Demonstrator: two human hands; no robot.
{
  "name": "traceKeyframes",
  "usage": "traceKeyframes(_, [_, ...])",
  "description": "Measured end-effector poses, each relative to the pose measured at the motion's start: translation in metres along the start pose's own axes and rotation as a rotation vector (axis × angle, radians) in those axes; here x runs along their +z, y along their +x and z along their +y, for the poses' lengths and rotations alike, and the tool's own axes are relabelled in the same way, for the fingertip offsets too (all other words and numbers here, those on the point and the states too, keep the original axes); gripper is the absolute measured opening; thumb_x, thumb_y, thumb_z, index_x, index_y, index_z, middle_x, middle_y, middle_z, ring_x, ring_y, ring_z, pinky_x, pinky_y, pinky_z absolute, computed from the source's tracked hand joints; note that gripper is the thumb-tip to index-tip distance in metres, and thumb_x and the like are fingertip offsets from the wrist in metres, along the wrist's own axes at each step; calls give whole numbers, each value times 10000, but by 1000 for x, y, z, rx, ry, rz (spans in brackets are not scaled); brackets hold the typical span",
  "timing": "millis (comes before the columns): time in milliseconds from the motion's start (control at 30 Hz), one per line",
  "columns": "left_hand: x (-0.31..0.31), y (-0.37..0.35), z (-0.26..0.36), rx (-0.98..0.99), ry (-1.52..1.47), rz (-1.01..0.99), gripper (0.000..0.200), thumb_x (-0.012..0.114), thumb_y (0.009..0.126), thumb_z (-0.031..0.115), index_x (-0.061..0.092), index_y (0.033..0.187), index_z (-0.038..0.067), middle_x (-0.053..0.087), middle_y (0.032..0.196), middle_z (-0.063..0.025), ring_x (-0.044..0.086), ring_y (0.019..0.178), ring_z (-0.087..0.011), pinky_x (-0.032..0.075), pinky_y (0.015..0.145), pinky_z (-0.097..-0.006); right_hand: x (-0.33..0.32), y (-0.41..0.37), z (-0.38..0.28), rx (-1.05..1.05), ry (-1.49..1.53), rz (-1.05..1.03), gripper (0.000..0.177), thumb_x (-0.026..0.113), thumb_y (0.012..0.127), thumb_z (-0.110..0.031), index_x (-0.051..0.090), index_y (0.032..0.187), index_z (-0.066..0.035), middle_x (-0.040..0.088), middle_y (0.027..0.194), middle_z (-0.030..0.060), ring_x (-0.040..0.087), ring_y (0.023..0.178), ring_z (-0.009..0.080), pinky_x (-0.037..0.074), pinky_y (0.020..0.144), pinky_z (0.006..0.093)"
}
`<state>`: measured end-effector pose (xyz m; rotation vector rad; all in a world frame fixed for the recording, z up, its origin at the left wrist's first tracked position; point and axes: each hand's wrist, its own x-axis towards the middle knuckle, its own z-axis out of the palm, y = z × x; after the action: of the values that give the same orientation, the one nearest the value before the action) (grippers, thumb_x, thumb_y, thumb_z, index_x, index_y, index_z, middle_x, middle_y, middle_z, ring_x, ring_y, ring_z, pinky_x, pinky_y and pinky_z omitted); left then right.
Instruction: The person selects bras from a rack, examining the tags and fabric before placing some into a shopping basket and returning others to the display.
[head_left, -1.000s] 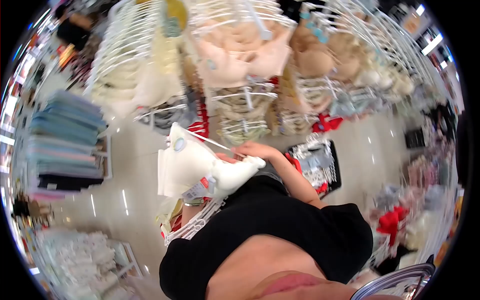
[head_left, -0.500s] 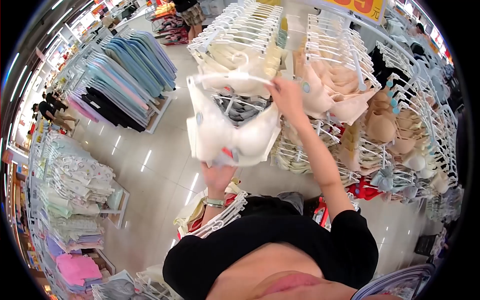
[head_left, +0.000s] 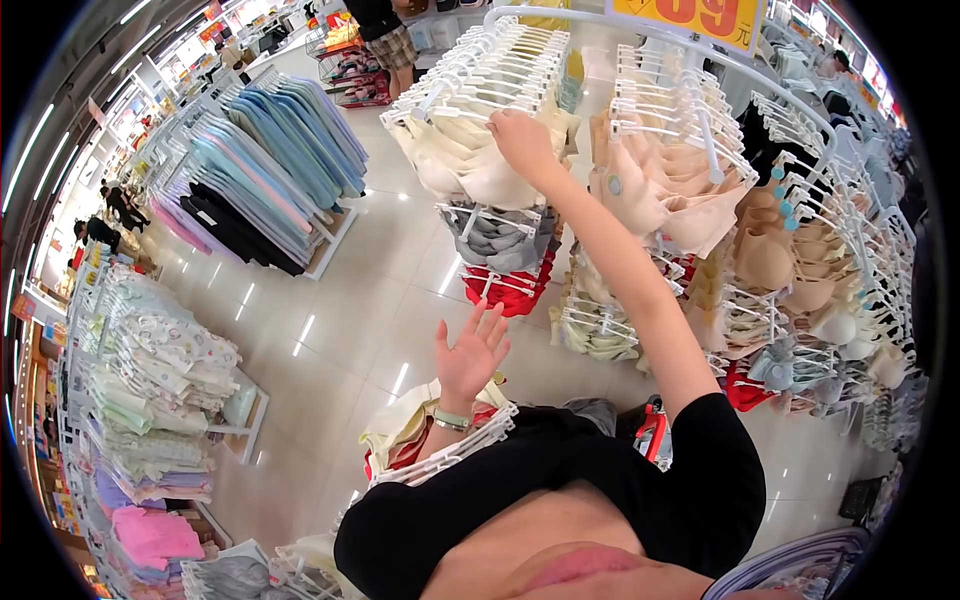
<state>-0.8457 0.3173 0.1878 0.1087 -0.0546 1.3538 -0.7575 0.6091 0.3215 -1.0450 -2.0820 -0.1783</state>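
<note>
My right hand (head_left: pixel 522 143) is raised to the front of a rail, its fingers closed on the white hanger of a cream bra (head_left: pixel 440 165). More cream bras hang on white hangers (head_left: pixel 515 65) behind it. My left hand (head_left: pixel 470 350) is lower down, palm up with fingers spread, and holds nothing. Several bras on hangers (head_left: pixel 465 440), cream and red, hang by my left forearm below a wristband. Under the cream row are grey bras (head_left: pixel 500 235), and lower still red ones (head_left: pixel 510 292).
Beige bras (head_left: pixel 665 200) fill the rail to the right, below a yellow price sign (head_left: pixel 700 20). Racks of folded-over trousers (head_left: pixel 290 140) and patterned clothes (head_left: pixel 165 355) stand at the left. A person in plaid shorts (head_left: pixel 388 45) is at the back. Tiled floor (head_left: pixel 340 330) lies between.
The cream bra on its hanger has moved from in front of me up to the front of the rail with my right hand. My left hand has come away from it and spread open.
</note>
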Motion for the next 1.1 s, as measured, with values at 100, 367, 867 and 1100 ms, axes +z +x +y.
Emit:
traceKeyframes(100, [-7,0,-1,-15,11,28,650,351,835,509,280,1327,90,331,1339,-129,420,1137,-256,325,933,-422,-11,-17,-2,-10,35,62,181,555,747,-159,549,885,-41,565,907,134,549,837,280,459,688,390])
traceKeyframes(367, [-16,13,18,105,-6,139,591,365,852,458,315,1298,73,433,1245,-102,472,1026,-231,357,878,-366,-76,-181,-87,167,790,-424,91,563,717,-98,547,780,-34,542,724,144,522,727,324,415,658,416])
traceKeyframes(867, [-39,63,-20,-404,206,172,498,369,867,356,394,1230,17,516,1143,-141,518,963,-220,394,855,-334,-93,-297,-119,336,862,-344,129,534,796,-145,574,776,-24,559,694,155,551,619,327,437,552,385])
traceKeyframes(1100, [10,51,-29,-512,707,19,520,311,871,374,435,1168,-35,565,1035,-169,539,897,-225,406,812,-313,-158,-277,-47,547,427,-67,123,578,789,-130,597,826,-13,546,646,125,517,506,242,413,477,318])
